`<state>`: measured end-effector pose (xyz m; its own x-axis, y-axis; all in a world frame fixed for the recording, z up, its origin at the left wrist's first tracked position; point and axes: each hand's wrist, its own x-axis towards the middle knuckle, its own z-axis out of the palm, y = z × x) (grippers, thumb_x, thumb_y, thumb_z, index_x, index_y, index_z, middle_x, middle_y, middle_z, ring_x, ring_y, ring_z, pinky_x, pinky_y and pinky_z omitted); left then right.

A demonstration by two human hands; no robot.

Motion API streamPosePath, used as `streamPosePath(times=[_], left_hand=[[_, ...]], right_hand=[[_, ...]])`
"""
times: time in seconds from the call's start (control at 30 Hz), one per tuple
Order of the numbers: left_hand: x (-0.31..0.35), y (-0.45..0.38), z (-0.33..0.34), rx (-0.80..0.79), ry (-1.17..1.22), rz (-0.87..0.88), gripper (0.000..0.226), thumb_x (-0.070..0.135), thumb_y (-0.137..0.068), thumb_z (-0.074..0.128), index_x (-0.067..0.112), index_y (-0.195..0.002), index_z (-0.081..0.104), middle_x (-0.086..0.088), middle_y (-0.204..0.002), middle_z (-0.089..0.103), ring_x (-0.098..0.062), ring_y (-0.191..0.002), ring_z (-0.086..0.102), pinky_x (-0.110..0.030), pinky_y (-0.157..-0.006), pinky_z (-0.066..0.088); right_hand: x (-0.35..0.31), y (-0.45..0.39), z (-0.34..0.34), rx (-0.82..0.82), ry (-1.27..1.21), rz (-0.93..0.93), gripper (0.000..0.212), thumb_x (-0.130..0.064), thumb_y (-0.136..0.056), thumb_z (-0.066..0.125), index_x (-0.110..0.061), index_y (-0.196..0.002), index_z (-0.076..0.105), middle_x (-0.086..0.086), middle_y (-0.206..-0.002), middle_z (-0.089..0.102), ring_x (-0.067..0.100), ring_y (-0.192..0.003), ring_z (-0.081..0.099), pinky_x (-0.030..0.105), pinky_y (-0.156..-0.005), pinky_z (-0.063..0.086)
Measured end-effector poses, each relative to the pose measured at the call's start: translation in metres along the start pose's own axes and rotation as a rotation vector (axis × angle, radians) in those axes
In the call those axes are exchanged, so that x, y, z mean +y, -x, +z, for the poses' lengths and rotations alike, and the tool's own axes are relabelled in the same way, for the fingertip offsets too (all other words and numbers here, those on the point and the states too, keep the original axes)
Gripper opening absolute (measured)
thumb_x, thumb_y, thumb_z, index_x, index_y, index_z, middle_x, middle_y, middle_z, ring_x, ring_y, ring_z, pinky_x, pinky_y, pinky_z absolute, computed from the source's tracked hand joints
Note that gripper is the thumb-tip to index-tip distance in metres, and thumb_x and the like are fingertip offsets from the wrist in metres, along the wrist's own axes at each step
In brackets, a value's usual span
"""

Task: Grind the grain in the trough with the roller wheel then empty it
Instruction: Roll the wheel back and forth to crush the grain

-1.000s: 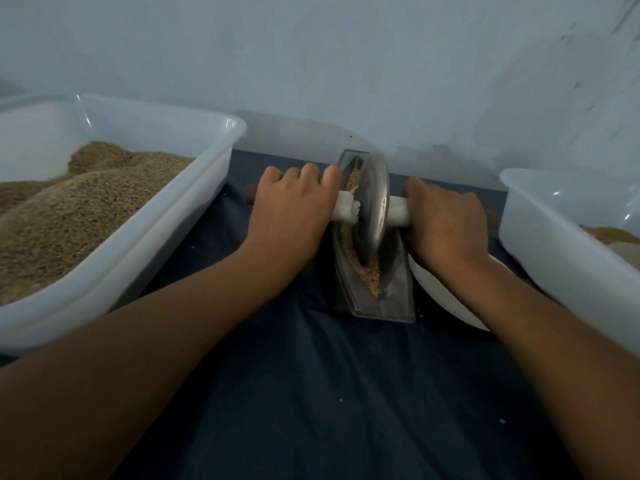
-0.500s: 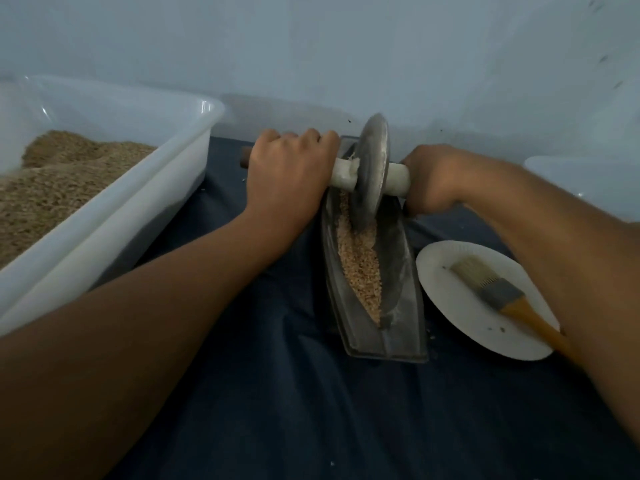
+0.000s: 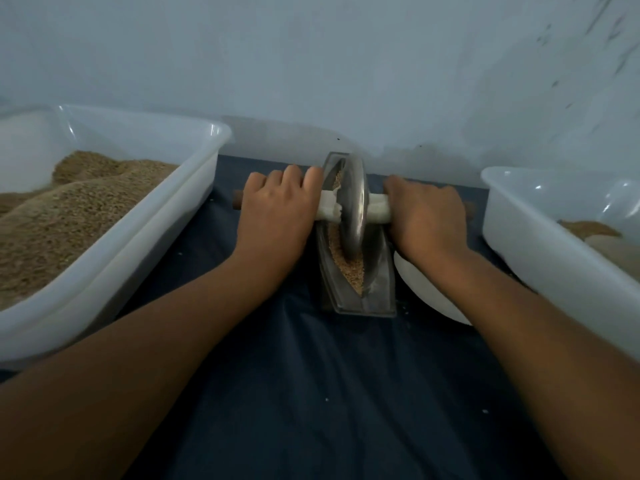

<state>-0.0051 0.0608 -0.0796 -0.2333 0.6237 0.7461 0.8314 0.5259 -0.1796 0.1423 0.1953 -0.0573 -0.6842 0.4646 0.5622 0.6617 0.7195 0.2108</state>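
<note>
A dark blue cloth (image 3: 339,393) covers the surface below a pale blue wall (image 3: 311,57). At centre the trough (image 3: 379,282) holds grain (image 3: 351,271); the roller wheel (image 3: 354,209) stands in it, left hand (image 3: 277,216) and right hand (image 3: 424,220) fingers curled around its axle. White tubs (image 3: 114,251) flank left and right.

No text, label, brand, number or sign can be read anywhere here: the tubs, wheel, trough and wall all show plain, unmarked surfaces.

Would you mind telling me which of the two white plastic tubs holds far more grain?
The left tub, beside the left hand, is heaped with grain. The right tub shows only a small patch at its bottom.
</note>
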Motion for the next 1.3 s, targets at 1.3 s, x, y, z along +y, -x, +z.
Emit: streamPosePath(times=[1.3], left_hand=[[-0.003, -0.007, 0.008, -0.086, 0.006, 0.008, 0.015, 0.007, -0.087, 0.055, 0.011, -0.090, 0.041, -0.011, -0.081, 0.052, -0.031, -0.069, 0.049, -0.042, -0.068, 0.035]], right_hand=[[-0.003, -0.013, -0.009, -0.145, -0.045, 0.013, 0.018, -0.012, -0.083, 0.068, -0.018, -0.098, 0.060, 0.004, -0.091, 0.067, 0.024, -0.076, 0.056, 0.032, -0.061, 0.028]])
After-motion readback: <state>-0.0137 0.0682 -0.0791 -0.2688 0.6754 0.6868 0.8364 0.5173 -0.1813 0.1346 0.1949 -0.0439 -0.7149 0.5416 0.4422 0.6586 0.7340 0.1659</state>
